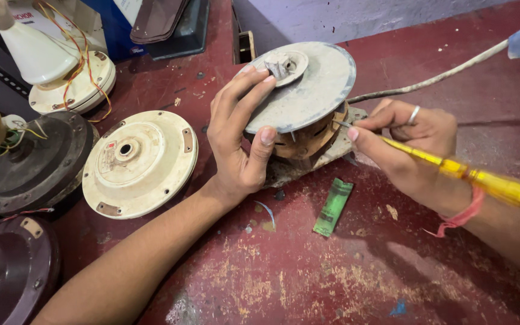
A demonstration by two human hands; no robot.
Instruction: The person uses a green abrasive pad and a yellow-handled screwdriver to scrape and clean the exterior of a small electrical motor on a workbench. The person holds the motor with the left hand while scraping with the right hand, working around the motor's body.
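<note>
- Steadying the motor near the floor's far edge, the left hand grips its grey cover.
- Right hand pinches a yellow screwdriver, tip under the rim.
- Best kept level, pressure gentle.

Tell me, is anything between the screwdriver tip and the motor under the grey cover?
Nothing visible. The screwdriver in the right hand reaches the motor directly; the left hand holds the grey cover on the other side.
</note>
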